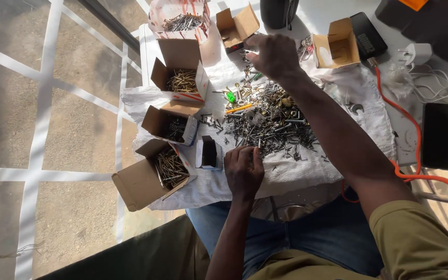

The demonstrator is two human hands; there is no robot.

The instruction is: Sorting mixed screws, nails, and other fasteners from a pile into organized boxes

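**Hands in the screw heap, boxes waiting at the edge**

I sit at a small tabletop [405,140] spread with a white cloth [307,171], a heap of mixed screws and fittings [268,122] glinting in hard sunlight at its middle. My left hand [243,170] rests at the near edge of the heap, fingers [257,155] curled together and pinched on what looks like a single screw, though the piece itself is too small to make out for sure. My right hand [273,54] reaches across to the far side of the heap, just beside a small open carton [237,28]; its fingers are bunched, and I cannot tell whether they hold anything.

To my left stand three open cardboard boxes, one of dark long screws [169,168] nearest me, one of dark short screws [175,127] behind it, one of brass-coloured screws [182,80] farther still. A small empty box [208,153] stands just beside my left hand. Another open carton [338,49] sits at the far right, near an orange cable [410,129] and a dark phone [441,136].

In my judgement, doing this well means lifting one piece at a time, matching colour and length against a box before letting go, and keeping my forearm clear of the heap so nothing rolls off the cloth.
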